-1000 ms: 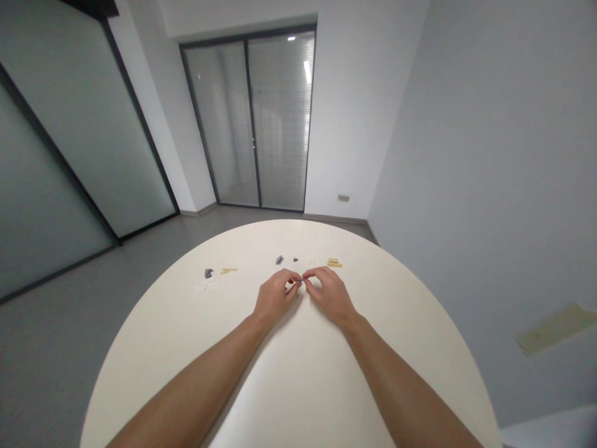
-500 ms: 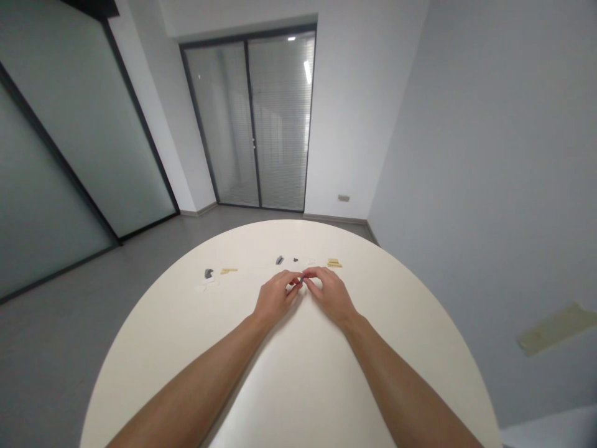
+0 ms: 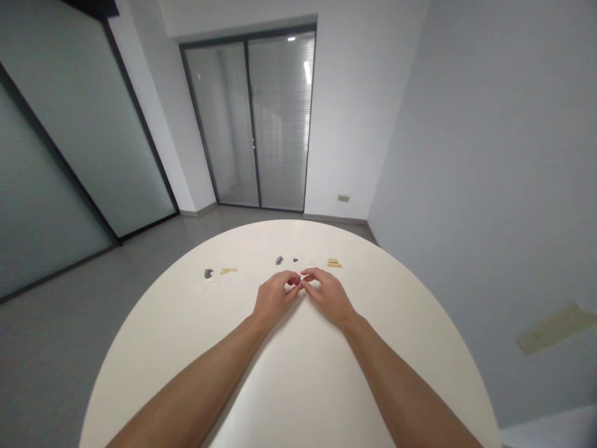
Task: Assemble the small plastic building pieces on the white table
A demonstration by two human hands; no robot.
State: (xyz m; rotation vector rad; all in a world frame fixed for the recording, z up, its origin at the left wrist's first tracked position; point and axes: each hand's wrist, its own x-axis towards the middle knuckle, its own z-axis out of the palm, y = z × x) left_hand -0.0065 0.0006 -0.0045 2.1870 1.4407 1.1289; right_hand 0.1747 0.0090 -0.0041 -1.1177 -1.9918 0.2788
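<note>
Over the white round table [image 3: 298, 386], my left hand [image 3: 275, 295] and my right hand [image 3: 329, 295] meet at their fingertips. Between them is a tiny dark piece, mostly hidden by the fingers. My left fingers are pinched around it. My right thumb touches the same spot, while the right index finger arches above it. Just beyond the hands lie a grey piece [image 3: 279, 260], a small black piece [image 3: 295, 260], faint white bits [image 3: 311, 262] and yellow strips [image 3: 334, 263].
Farther left on the table are a dark grey piece [image 3: 208, 273], thin yellow strips [image 3: 228, 271] and pale white bits [image 3: 209, 284]. Behind the table stand a glass door [image 3: 280, 124] and white walls.
My right index finger has lifted a little from the small piece, and the fingertips have shifted slightly. The pieces on the table look unmoved.
</note>
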